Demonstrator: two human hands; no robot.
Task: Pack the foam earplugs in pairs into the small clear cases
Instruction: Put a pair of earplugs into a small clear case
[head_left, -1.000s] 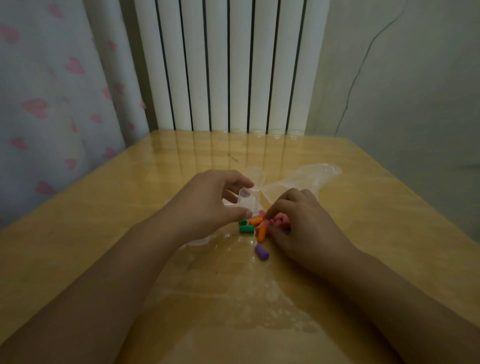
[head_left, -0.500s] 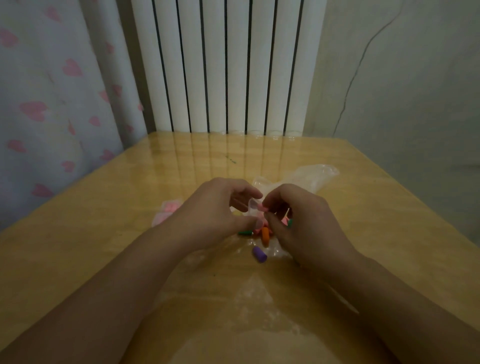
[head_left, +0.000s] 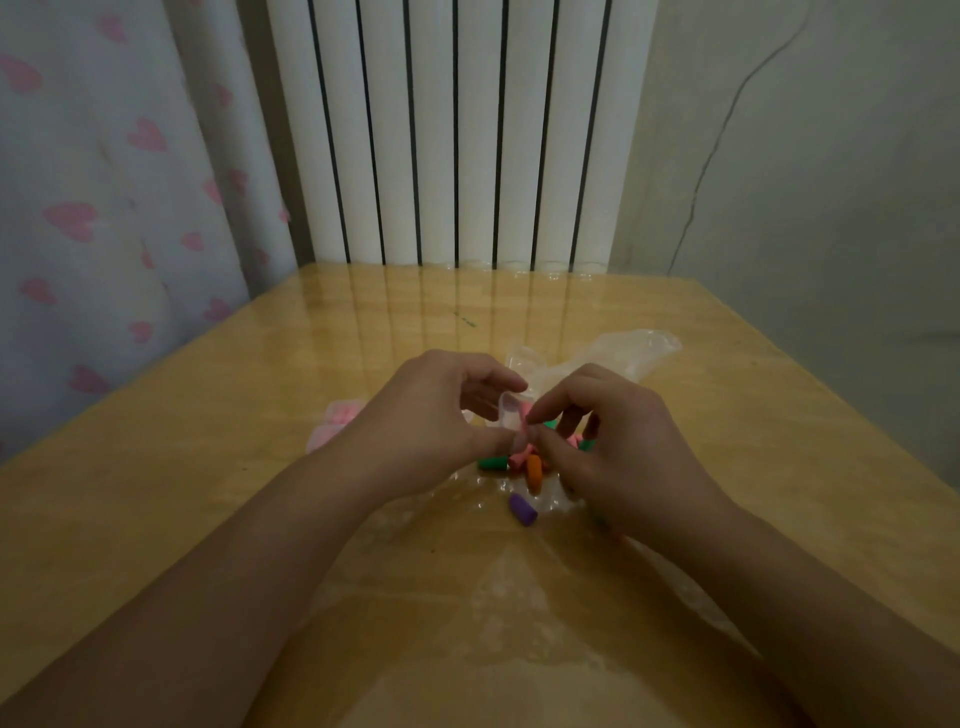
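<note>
The right hand (head_left: 618, 447) has its thumb and forefinger pinched on a pink earplug (head_left: 523, 427), and the plug's tip sits right at the mouth of the small clear case (head_left: 508, 411). The left hand (head_left: 436, 415) grips that case between thumb and forefinger, opening turned toward the right hand. So the plug lies just beside the case on its right, touching or very nearly touching the rim; I can't tell how far in it has gone. Its long axis looks roughly upright, tilted a little toward the case, so I'd judge it needs turning in line with the opening before it will slide in.

Below the fingers, loose plugs lie on the desk (head_left: 260, 493): a green earplug (head_left: 492, 462), an orange earplug (head_left: 534, 472) and a purple earplug (head_left: 522, 509) nearest me. A crumpled clear bag (head_left: 623, 353) lies beyond the hands, and something pink (head_left: 340, 415) sits left of the left wrist, too dim to name.
</note>
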